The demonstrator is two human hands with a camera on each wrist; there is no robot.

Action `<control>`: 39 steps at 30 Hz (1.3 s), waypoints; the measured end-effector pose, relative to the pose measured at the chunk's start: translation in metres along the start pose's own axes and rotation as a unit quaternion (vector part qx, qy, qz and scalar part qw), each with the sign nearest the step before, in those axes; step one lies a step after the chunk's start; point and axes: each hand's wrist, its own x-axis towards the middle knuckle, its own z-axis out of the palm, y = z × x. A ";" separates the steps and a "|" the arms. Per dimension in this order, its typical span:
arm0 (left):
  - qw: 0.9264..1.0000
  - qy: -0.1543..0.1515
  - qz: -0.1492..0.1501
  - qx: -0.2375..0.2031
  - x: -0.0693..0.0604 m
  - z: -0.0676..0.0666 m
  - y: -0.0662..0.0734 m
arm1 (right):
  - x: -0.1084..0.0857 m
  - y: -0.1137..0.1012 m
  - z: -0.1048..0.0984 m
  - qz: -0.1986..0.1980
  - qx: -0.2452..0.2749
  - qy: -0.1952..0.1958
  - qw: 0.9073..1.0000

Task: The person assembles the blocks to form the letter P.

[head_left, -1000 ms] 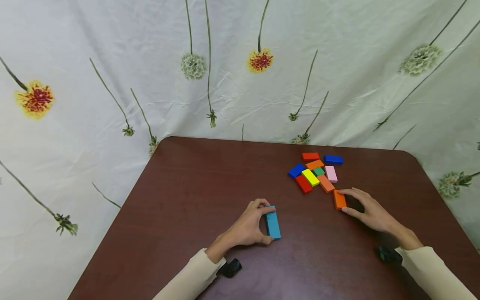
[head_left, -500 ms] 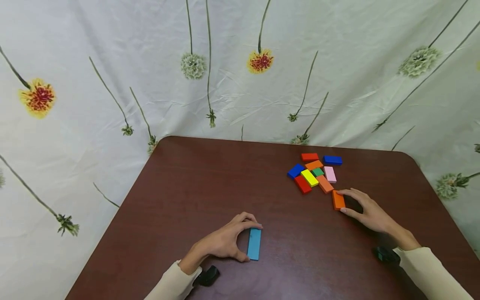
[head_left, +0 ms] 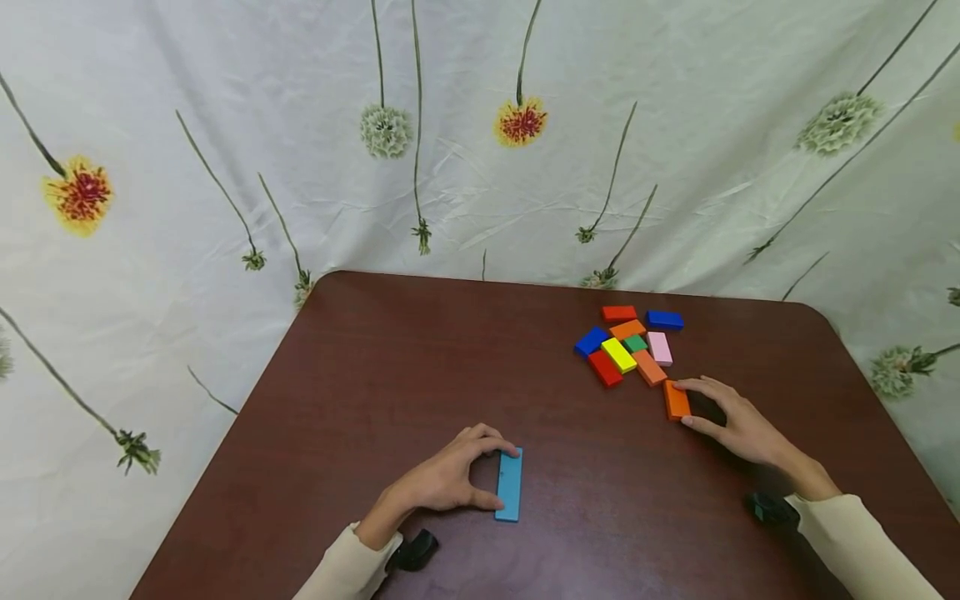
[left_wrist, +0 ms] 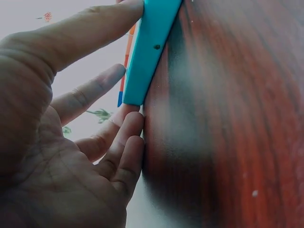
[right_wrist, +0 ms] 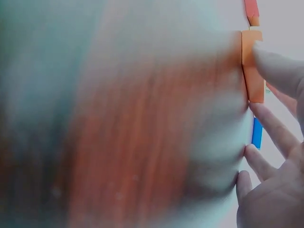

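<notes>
A light blue rectangular block (head_left: pixel 509 486) lies flat on the brown table near its front middle. My left hand (head_left: pixel 444 477) is at its left side, thumb and forefinger spread along the block's upper edge rather than clamped on its ends. In the left wrist view, the thumb crosses in front of the teal-looking block (left_wrist: pixel 151 52), and the fingers stay spread. Farther right, my right hand (head_left: pixel 741 425) pinches an orange block (head_left: pixel 677 401) between thumb and forefinger. The right wrist view shows the thumb against this orange block (right_wrist: pixel 253 71), a finger at its end.
Just beyond the orange block lies a loose cluster of coloured blocks, among them a yellow block (head_left: pixel 618 355), a pink block (head_left: pixel 660 348) and a green block (head_left: pixel 635 342). A flowered white cloth (head_left: pixel 450 183) hangs behind the table (head_left: pixel 420 358).
My left hand brought the light blue block left and toward the front, turning it slightly; then its thumb and forefinger came off the block's ends. The right hand and orange block hardly moved.
</notes>
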 end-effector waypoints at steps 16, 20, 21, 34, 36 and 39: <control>1.000 -0.013 -0.004 -0.013 0.001 -0.001 -0.002 | -0.005 -0.002 0.001 0.007 -0.039 0.064 0.997; 1.000 -0.012 -0.003 -0.018 0.001 -0.001 -0.002 | -0.004 -0.006 0.003 0.006 -0.029 0.074 0.997; 1.000 -0.010 -0.001 -0.019 0.001 -0.001 -0.002 | -0.004 -0.007 0.003 0.006 -0.027 0.076 0.997; 1.000 0.000 -0.001 -0.025 0.001 0.000 -0.003 | 0.009 -0.025 0.014 0.002 0.000 0.093 0.996; 1.000 0.001 0.003 -0.027 0.001 0.000 -0.003 | 0.012 -0.029 0.016 -0.005 0.005 0.094 0.996; 1.000 0.001 0.003 -0.028 0.001 0.001 -0.004 | 0.015 -0.035 0.020 -0.016 0.012 0.090 0.996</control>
